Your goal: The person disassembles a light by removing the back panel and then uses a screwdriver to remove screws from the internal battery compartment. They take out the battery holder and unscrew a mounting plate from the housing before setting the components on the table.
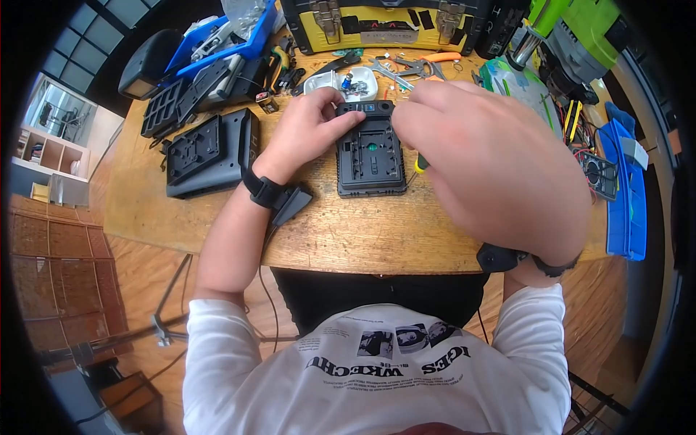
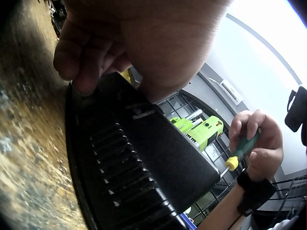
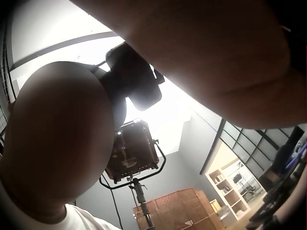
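A black plastic device housing (image 1: 372, 161) lies on the wooden bench in front of the person, its recessed side with slots and a small green spot facing up. The left hand (image 1: 310, 125) grips its far left corner, thumb on top and fingers bent over the side. In the left wrist view, the ribbed side (image 2: 127, 165) of the housing fills the middle. A screwdriver (image 2: 243, 149) with a green and yellow handle is held in the right hand (image 1: 471, 138), fingers curled round the handle. Its shaft points down beside the housing's right edge; the tip is hidden behind the housing in the left wrist view.
Left of the housing lies a larger black unit (image 1: 214, 154). Behind stand a white dish (image 1: 366, 75) of small parts, pliers (image 1: 420, 69) and a yellow and black toolbox (image 1: 384, 32). A multimeter (image 1: 600, 176) and a blue bin (image 1: 629, 210) are at the right edge.
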`<state>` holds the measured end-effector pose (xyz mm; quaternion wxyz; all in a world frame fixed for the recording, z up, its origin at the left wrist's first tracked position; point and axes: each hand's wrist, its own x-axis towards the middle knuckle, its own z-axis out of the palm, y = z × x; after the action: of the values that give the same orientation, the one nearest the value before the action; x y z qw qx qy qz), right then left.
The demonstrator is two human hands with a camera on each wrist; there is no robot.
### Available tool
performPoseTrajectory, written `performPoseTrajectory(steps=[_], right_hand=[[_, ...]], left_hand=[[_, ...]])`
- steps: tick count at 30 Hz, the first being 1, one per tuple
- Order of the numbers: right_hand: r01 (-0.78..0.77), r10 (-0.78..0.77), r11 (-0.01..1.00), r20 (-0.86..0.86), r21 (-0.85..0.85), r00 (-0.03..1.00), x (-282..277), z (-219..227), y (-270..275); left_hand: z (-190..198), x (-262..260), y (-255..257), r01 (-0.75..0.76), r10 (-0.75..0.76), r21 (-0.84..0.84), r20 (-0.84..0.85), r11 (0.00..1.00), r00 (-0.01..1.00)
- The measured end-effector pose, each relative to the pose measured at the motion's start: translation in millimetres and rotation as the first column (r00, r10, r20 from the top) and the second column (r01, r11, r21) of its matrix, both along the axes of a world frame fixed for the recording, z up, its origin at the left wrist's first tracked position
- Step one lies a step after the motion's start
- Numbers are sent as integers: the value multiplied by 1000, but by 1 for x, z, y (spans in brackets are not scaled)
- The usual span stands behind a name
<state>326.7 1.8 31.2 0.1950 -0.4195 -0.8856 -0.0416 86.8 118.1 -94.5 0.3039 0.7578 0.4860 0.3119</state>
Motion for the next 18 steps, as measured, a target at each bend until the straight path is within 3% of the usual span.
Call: performPoseTrajectory(steps=[6,11,15,17,18], right_hand=[[8,-7,1000,86,-16,996,1,0,5],[-84,91,994,-122,66,988,8,-14,0],[-21,31,992,-81,126,996,6,5,3],[-38,38,999,-78,1,996,17,20,9],[-92,99,991,-77,93,992,26,19,17]], left_hand=[[0,0,0,-2,2,-7,6,1000,1000],[0,0,0,11,-11,7,8,1000,1000],[3,0,0,7,-4,60,-59,998,998],[4,0,1,10,-3,98,-72,995,997],[4,0,1,7,-1,83,-75,997,997]])
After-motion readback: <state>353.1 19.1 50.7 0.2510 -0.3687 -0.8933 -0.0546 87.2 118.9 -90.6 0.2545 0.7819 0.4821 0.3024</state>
